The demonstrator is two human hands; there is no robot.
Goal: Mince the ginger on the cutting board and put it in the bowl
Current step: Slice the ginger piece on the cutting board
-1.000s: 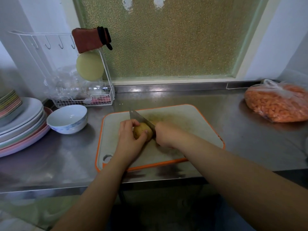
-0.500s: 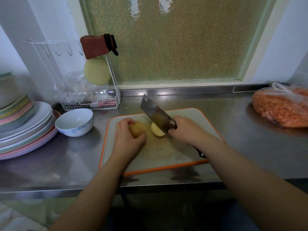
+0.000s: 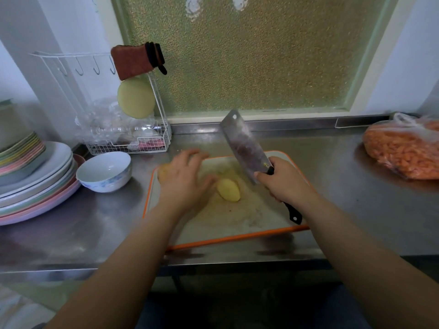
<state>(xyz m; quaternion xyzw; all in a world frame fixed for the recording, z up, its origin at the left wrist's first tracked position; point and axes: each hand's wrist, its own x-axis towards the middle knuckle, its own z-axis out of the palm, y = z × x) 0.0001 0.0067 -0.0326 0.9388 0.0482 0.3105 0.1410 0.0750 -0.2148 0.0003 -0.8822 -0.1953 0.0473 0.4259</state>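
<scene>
A cut piece of ginger lies pale face up on the orange-rimmed cutting board. The other brown piece sits at the board's far left corner, partly hidden behind my left hand. That hand is blurred, fingers spread, just above the board between the two pieces. My right hand grips the black handle of a cleaver, whose blade is raised and tilted up to the left. A white bowl stands left of the board.
Stacked plates fill the left of the steel counter. A white wire rack with a red cloth stands behind the bowl. A plastic bag of orange pieces lies at the far right.
The cleaver has cut the ginger in two and lifted clear. My left hand has shifted the brown piece to the board's left corner and opened; the cut piece lies free on the board.
</scene>
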